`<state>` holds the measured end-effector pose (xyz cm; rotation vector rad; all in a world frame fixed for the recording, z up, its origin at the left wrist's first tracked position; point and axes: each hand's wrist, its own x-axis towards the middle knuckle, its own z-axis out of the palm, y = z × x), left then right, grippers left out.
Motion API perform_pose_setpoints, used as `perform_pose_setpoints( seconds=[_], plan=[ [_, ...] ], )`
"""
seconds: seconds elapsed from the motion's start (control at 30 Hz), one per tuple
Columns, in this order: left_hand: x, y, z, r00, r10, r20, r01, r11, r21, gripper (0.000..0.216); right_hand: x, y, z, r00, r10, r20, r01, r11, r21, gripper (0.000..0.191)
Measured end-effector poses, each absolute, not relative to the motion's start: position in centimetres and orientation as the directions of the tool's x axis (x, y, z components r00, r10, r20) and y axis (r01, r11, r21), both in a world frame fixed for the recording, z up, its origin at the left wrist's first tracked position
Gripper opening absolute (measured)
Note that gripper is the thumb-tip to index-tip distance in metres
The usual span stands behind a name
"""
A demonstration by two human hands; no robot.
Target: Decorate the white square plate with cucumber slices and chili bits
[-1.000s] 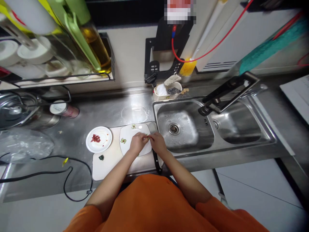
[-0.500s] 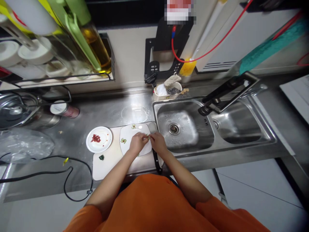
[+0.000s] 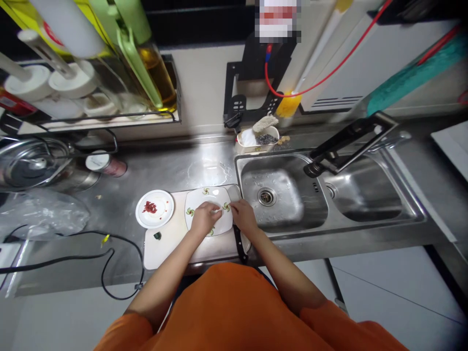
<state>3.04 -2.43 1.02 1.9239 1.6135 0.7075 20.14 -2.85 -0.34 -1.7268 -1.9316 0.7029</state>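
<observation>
My left hand [image 3: 204,218] is over a white squarish plate [image 3: 209,200] with green swirl patterns, thumb and fingertips brought together in a pinch. My right hand [image 3: 244,215] is at the plate's right edge, its fingers also pinched. Anything between the fingertips of either hand is too small to make out. Beneath the plate lies a pale cutting board [image 3: 164,253]. A knife [image 3: 240,246] rests by my right wrist, its black handle towards me. On the board's left part sits a small dark green piece [image 3: 157,235]. A round white plate [image 3: 142,214] holds chopped red bits [image 3: 149,207].
To the right is a double steel sink [image 3: 270,214] with a black faucet [image 3: 329,151]. A small caddy [image 3: 256,146] with scrubbers stands behind it. Left are a jar [image 3: 106,163], a plastic bag [image 3: 44,214], a pot [image 3: 36,165] and a black cable [image 3: 120,239]. A rack [image 3: 142,118] holds bottles.
My hands have moved apart, the left one shifting left and the right one slightly right, uncovering the swirl pattern between them. The whole view has shifted a little.
</observation>
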Motion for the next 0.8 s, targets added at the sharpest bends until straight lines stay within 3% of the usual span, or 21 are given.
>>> perform_pose_setpoints(
  seconds=[0.1,0.23,0.5,0.8],
  plan=[
    [0.5,-3.1,2.0,0.085,0.994,0.064,0.733,-0.106,0.672,0.008,20.4,-2.8,-0.3,-0.104,0.995,0.001,0.757,0.08,-0.648,0.019],
    [-4.6,-4.1,3.0,-0.091,0.996,-0.002,0.801,0.074,0.594,0.015,20.5,-2.7,-0.1,-0.103,0.995,0.006,0.754,0.082,-0.652,0.019],
    [-14.4,-5.0,3.0,-0.512,0.848,-0.133,0.835,0.528,0.154,0.029,20.4,-2.4,0.4,-0.111,0.994,-0.009,0.77,0.08,-0.633,0.022],
    [-15.3,-3.8,1.9,-0.532,0.818,-0.217,0.805,0.568,0.169,0.031,20.1,-2.5,0.8,-0.147,0.989,0.028,0.768,0.132,-0.627,0.022]
  ],
)
